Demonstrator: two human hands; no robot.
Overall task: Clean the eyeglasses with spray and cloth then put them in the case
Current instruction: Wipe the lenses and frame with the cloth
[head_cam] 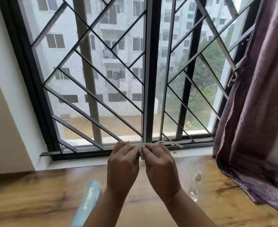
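Head view, lower centre of frame: the left hand (122, 163) pinches the eyeglasses (167, 143) above the surface (36, 194) while curled fingers of the right hand (161, 166) press the cloth (141, 155) on them, so best steady the frame and rub each lens lightly.

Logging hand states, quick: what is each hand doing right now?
Left hand: closed, fingers gripping the eyeglasses.
Right hand: closed, fingers pinching the eyeglasses; white cloth shows between the hands.

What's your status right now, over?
Left hand and right hand both pinching pale thin-framed eyeglasses, small white cloth between them. Light blue case on wooden table, untouched. Nothing blocking.
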